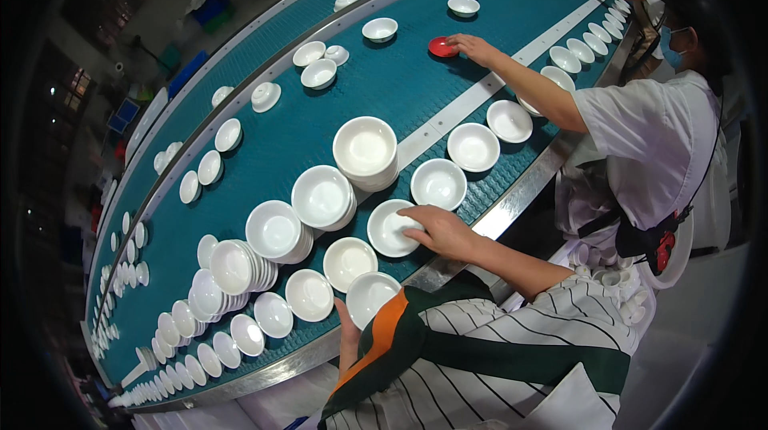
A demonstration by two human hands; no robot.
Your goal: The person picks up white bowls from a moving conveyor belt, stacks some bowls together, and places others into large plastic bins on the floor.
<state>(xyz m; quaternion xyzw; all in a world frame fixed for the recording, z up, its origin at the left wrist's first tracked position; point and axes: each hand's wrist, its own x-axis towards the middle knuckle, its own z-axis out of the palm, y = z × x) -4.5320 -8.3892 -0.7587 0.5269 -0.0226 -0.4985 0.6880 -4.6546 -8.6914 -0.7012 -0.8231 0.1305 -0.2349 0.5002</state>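
Observation:
A white bowl (374, 300) is over the belt's near metal edge, with the thumb of my left hand (349, 338) at its left rim. The other fingers of that hand are hidden by the bowl and the apron. My right hand (444, 234) reaches into another white bowl (386, 240) on the belt. Its thumb and fingers close around a small white wad (406, 224), whose kind I cannot make out. Just beyond stand stacks of white bowls (322, 196). Single bowls (438, 184) line the near side.
A green conveyor belt (296, 138) curves past, divided by a pale metal strip (464, 102). Scattered bowls (318, 74) lie farther out. At the right, a masked co-worker (648, 122) touches a red dish (442, 47). A white tub (628, 294) with small white pieces stands beside me.

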